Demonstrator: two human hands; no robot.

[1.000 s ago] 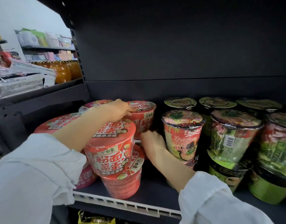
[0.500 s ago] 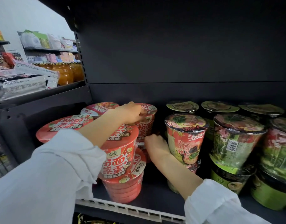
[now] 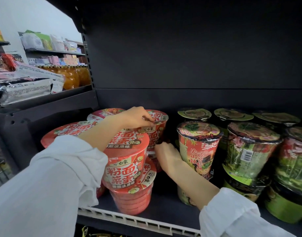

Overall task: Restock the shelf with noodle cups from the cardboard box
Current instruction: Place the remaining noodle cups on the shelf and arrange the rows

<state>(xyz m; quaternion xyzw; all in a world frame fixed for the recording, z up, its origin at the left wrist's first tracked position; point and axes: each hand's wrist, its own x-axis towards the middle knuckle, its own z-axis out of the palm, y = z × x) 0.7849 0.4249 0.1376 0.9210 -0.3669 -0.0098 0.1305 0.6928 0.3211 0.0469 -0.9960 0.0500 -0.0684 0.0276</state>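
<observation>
Both hands seat a rear red noodle cup (image 3: 155,132): left hand (image 3: 135,118) pinches its lid, right hand (image 3: 167,154) grasps its side; shelf (image 3: 164,209) looks nearly full.

Noodle cups (image 3: 128,161) are stacked two high at the left of the shelf (image 3: 164,209), with more behind them. Tall cups (image 3: 199,147) are ranged to the right, likewise stacked. The left hand (image 3: 135,118) is set on a rear cup's lid (image 3: 158,116); the right hand (image 3: 167,154) is placed lower, between the two groups.
</observation>
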